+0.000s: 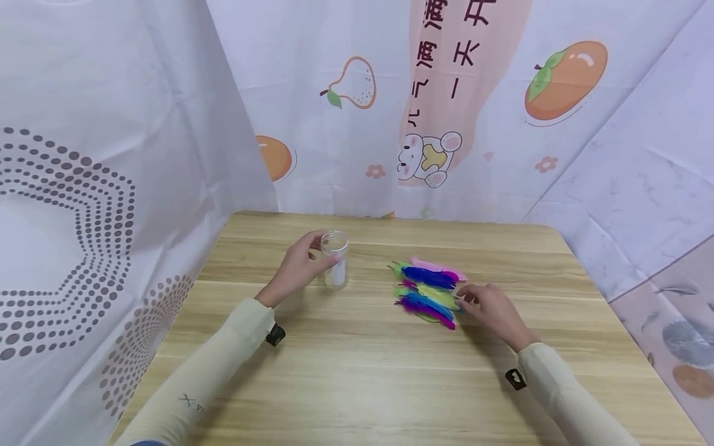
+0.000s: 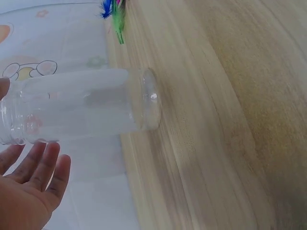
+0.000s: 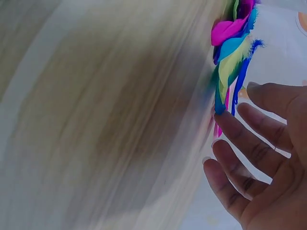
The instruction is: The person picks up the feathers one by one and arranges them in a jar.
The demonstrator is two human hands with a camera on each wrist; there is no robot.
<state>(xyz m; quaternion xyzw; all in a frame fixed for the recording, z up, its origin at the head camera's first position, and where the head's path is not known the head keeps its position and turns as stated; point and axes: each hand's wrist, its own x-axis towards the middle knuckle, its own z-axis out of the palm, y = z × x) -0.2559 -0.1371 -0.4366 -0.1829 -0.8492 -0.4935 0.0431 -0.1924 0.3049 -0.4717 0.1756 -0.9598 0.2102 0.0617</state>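
A clear jar [image 1: 335, 272] without a lid stands upright on the table. My left hand [image 1: 304, 263] holds it near the neck, thumb across the front and fingers round the far side. In the left wrist view the jar [image 2: 86, 105] lies sideways across the picture, its thick base against the wood. To its right is a loose pile of coloured feathers [image 1: 428, 279] in blue, pink, yellow, green and purple. My right hand [image 1: 493, 310] is at the right end of this pile. Seen from the right wrist, its fingers are loosely bent, with one fingertip right at the feathers [image 3: 232, 62].
The wooden table [image 1: 357, 384] has a light striped grain. A white printed cloth [image 1: 312, 142] hangs behind its far edge, and another patterned cloth [image 1: 67, 248] hangs along the left side. Black straps circle both wrists.
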